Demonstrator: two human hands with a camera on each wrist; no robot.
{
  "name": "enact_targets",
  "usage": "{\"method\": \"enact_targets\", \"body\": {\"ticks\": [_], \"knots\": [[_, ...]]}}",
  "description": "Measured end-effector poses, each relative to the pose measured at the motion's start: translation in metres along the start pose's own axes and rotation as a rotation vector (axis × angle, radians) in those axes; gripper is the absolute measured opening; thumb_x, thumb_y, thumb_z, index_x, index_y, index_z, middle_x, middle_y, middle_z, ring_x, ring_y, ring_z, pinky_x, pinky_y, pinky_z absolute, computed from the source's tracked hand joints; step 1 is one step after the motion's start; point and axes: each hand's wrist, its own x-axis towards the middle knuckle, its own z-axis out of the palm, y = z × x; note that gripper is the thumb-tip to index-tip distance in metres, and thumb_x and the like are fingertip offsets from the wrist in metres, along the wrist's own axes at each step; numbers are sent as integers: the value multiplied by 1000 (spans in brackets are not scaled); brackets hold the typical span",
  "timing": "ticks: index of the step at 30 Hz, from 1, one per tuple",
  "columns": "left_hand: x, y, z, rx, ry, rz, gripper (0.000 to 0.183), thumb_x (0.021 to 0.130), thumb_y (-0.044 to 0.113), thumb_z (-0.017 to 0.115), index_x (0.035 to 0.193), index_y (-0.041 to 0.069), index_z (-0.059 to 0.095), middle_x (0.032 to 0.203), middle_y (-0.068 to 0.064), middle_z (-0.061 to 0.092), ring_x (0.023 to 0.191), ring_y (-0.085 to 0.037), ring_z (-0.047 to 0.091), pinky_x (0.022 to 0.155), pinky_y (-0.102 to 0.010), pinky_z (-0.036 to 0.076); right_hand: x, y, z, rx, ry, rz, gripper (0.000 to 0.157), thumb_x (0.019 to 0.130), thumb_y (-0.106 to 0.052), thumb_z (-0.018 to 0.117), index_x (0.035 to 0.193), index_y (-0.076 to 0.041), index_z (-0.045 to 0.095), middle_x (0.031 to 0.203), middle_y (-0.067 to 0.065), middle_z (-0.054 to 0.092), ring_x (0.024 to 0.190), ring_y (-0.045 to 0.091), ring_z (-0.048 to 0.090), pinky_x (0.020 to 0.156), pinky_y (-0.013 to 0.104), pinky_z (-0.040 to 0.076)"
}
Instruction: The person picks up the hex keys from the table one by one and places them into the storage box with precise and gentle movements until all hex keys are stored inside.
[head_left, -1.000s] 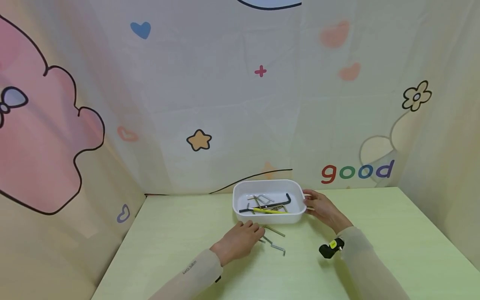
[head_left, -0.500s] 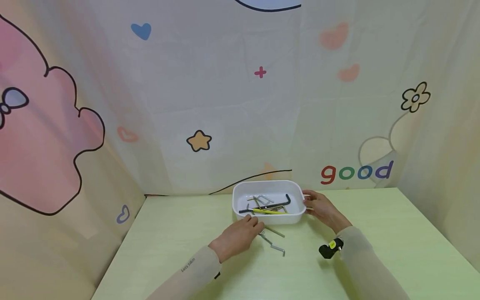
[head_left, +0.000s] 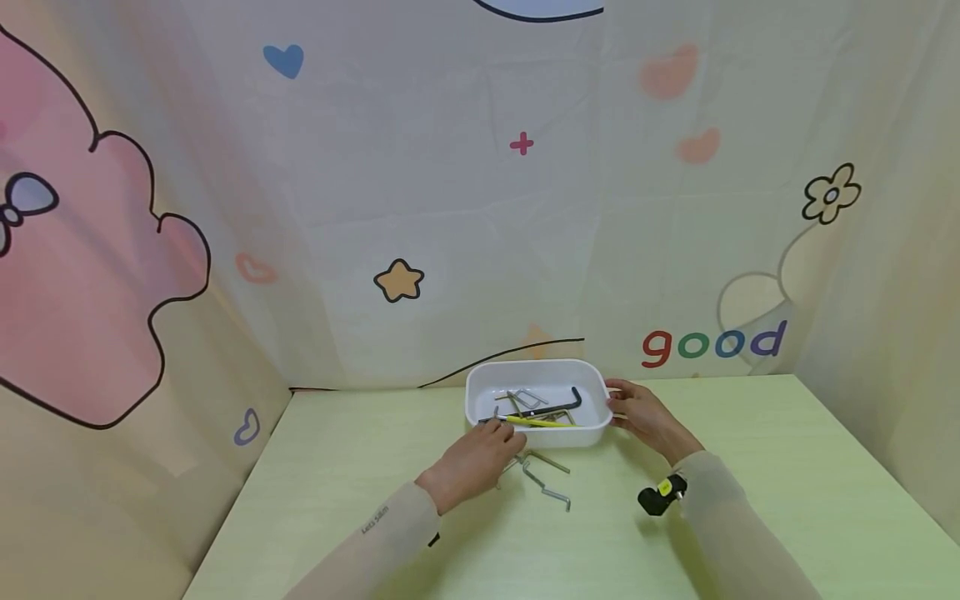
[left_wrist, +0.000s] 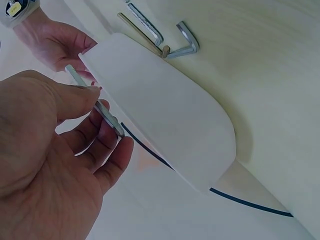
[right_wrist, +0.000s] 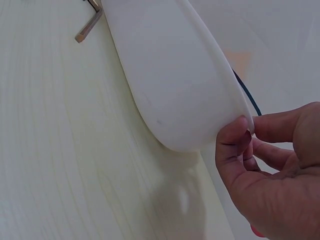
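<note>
In the left wrist view my left hand [left_wrist: 55,140] pinches a silver hex key [left_wrist: 111,119] between thumb and fingers, close by the front rim of the white tray [left_wrist: 165,105]. In the head view that hand [head_left: 472,467] overlaps the tray's front left corner and hides the key. My right hand [head_left: 648,419] pinches the rim at the tray's right end, thumb and fingertips on either side of it in the right wrist view. Inside the tray lie a black hex key [head_left: 576,398], a yellow hex key [head_left: 536,422] and several smaller bent keys.
On the table [head_left: 360,467] in front of the tray lie a brass hex key [head_left: 551,462] and silver bent keys [head_left: 555,497]. A printed curtain [head_left: 450,208] hangs right behind the tray. A black device [head_left: 662,497] is worn at the right wrist.
My left hand has moved slightly up and left, toward the tray's front rim, baring a silver key on the table. The right hand and tray have stayed in place.
</note>
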Motion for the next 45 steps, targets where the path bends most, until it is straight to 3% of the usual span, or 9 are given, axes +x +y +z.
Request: {"method": "enact_targets", "body": {"ticks": [4,8,22,36,45], "knots": [[3,-3,-2,-23,-5,-12,31,89,11,69,116,15,54,110,0,59,105,-17,55,98,-28,48,-1,-1,-1,2,-2,8,53,100,-2,44,151,-4,32,127,15,42,112,27,46,85,24,52],[5,-5,-5,-11,5,-12,23,93,7,59,114,15,54,106,1,59,97,-16,52,88,-27,48,-1,-1,-1,10,-4,8,52,100,-2,44,151,-3,32,126,15,42,111,26,46,84,24,53],[24,-13,-28,-16,21,-45,26,97,10,55,123,13,54,113,-1,59,104,-18,54,93,-29,48,-4,-2,0,-5,-17,-12,52,101,-2,43,151,-2,31,130,18,41,113,28,45,86,24,52],[43,-35,-17,-51,-1,-103,26,92,7,61,116,13,52,103,0,55,93,-17,48,81,-27,46,-4,0,0,1,-17,-8,52,101,-2,43,152,-2,30,129,18,41,115,30,45,87,25,52],[58,-44,-10,-102,-34,-137,24,95,6,58,116,12,50,105,-2,56,98,-19,50,87,-30,46,-1,0,-1,7,-17,5,53,101,-3,43,152,-3,30,131,18,41,114,29,45,85,24,52]]}}
